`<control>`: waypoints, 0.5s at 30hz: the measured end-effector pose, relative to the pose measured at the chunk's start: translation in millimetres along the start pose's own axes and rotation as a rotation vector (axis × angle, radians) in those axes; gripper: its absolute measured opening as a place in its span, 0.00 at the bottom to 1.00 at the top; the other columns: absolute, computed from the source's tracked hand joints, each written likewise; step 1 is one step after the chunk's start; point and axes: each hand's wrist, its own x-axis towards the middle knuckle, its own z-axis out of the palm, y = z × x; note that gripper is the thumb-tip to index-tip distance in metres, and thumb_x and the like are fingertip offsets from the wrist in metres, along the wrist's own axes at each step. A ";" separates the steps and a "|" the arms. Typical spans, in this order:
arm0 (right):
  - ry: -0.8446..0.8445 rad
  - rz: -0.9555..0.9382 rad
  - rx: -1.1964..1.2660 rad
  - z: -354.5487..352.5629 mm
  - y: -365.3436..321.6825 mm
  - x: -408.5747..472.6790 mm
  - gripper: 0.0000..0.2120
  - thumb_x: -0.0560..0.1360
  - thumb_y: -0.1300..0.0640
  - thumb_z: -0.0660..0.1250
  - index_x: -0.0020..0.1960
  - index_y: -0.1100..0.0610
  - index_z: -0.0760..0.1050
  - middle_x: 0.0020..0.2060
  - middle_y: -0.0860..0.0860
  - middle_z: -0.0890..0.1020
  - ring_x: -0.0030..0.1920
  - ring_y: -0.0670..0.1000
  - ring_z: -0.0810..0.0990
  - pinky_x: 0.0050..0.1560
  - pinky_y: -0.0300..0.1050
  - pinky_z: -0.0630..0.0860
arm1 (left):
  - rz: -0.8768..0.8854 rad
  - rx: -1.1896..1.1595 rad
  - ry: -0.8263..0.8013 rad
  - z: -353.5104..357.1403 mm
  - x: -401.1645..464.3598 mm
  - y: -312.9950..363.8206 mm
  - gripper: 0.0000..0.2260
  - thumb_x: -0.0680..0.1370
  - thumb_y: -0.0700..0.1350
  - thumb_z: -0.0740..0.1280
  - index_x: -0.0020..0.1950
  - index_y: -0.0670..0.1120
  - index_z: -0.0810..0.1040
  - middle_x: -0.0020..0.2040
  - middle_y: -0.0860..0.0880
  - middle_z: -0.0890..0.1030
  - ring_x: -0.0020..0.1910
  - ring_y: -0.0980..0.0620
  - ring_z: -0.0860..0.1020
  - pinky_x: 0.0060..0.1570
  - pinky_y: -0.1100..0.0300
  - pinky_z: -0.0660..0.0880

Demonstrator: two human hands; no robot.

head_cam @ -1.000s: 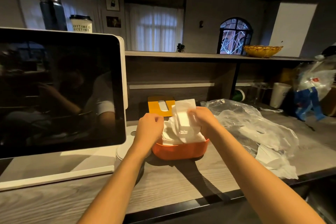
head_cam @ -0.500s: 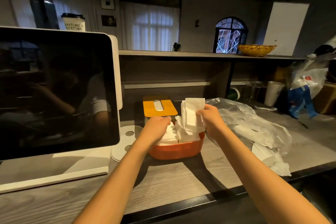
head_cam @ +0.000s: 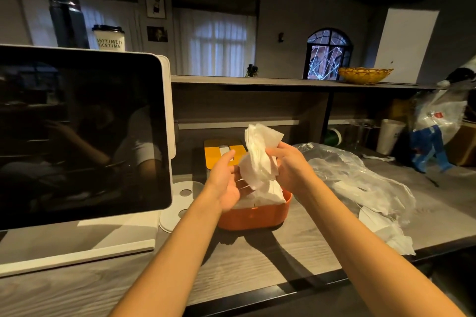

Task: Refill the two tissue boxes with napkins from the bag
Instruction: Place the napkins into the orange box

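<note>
An open orange tissue box (head_cam: pixel 257 217) stands on the wooden counter, holding white napkins. My right hand (head_cam: pixel 291 166) grips a stack of white napkins (head_cam: pixel 258 154) lifted above the box, its lower end trailing into it. My left hand (head_cam: pixel 225 179) is open, palm turned to the stack, fingertips beside it. Behind the box lies a yellow lid with a slot (head_cam: pixel 222 153), or a second box; I cannot tell which. The clear plastic bag (head_cam: pixel 360 183) with loose napkins lies to the right.
A large dark screen (head_cam: pixel 79 136) on a white stand fills the left. A raised shelf (head_cam: pixel 283 82) runs behind, with a yellow bowl (head_cam: pixel 364 74). A paper cup (head_cam: pixel 389 135) and a bagged bundle (head_cam: pixel 438 123) sit at the far right. The counter's dark front edge is near.
My right hand has raised the napkin stack higher above the orange box. My left hand has come up off the napkins in the box and opened beside the stack.
</note>
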 end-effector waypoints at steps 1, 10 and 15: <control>0.016 -0.002 -0.082 -0.1 1.3 -0.3 0.13 0.79 0.67 0.60 0.60 0.58 0.75 0.57 0.56 0.78 0.57 0.57 0.78 0.50 0.53 0.80 | 0.030 -0.018 0.006 -0.6 0.6 0.4 0.16 0.82 0.54 0.62 0.63 0.44 0.74 0.60 0.41 0.80 0.58 0.42 0.79 0.55 0.47 0.77; 0.082 -0.167 -0.415 1.5 2.2 -5.9 0.06 0.79 0.60 0.63 0.48 0.54 0.79 0.47 0.50 0.81 0.48 0.50 0.78 0.46 0.46 0.78 | 0.323 0.160 0.204 2.4 3.8 -4.3 0.08 0.79 0.41 0.69 0.58 0.42 0.81 0.52 0.43 0.84 0.52 0.48 0.83 0.48 0.54 0.81; 0.069 -0.200 -0.383 -0.1 3.0 -11.1 0.08 0.81 0.60 0.61 0.49 0.53 0.77 0.45 0.49 0.80 0.47 0.48 0.79 0.44 0.40 0.77 | 0.420 0.309 0.280 0.0 8.6 -1.7 0.04 0.78 0.46 0.70 0.51 0.47 0.84 0.50 0.46 0.84 0.54 0.47 0.82 0.56 0.48 0.81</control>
